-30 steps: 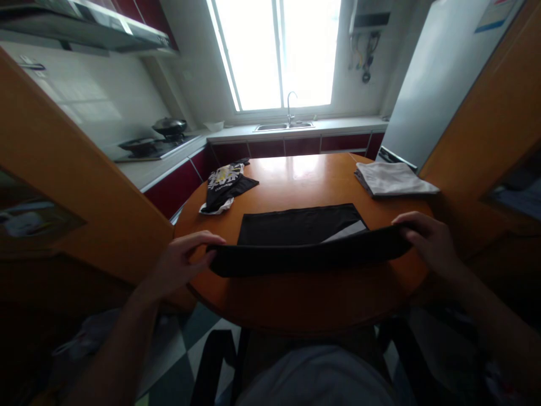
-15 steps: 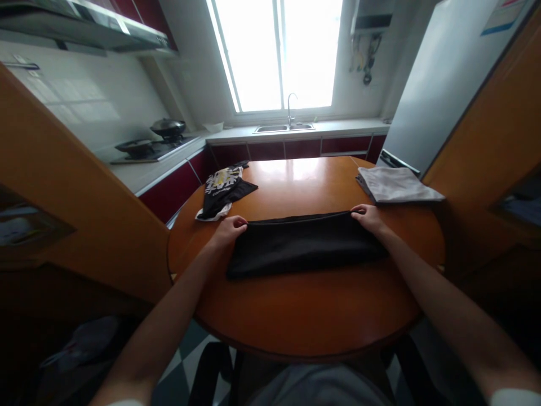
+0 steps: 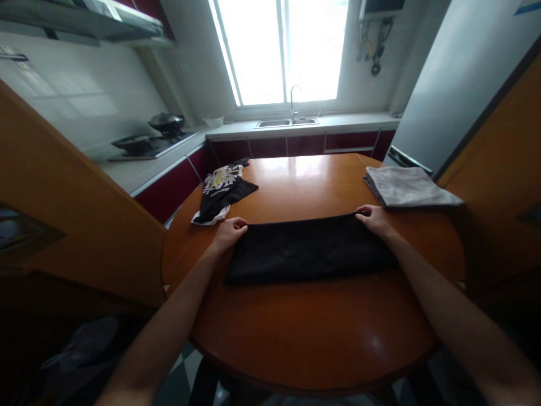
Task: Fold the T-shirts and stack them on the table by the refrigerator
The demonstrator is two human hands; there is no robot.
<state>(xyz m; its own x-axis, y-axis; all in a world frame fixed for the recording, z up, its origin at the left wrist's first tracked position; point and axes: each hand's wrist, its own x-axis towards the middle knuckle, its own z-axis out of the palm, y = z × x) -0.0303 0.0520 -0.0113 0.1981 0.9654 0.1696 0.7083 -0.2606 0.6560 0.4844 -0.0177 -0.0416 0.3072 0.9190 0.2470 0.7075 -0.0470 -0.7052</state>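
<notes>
A black cloth (image 3: 308, 251), folded into a long flat strip, lies across the wooden table (image 3: 313, 332) in front of me. My left hand (image 3: 230, 232) pinches its far left corner between thumb and fingers. At the far right corner, my right hand (image 3: 374, 219) grips the same edge in a pinch. The far edge runs straight between both hands. What kind of garment the black cloth is, I cannot make out.
A black printed T-shirt (image 3: 222, 192) lies on white cloth at the table's left. On the right side rests a folded light grey cloth (image 3: 412, 186). Beyond are a counter with a sink (image 3: 287, 122), a stove with pans (image 3: 167, 122) and a fridge (image 3: 456, 73).
My view has shifted slightly and tilted down. Both hands keep hold of the black cloth's far corners, and its far edge looks smoother and a little flatter.
</notes>
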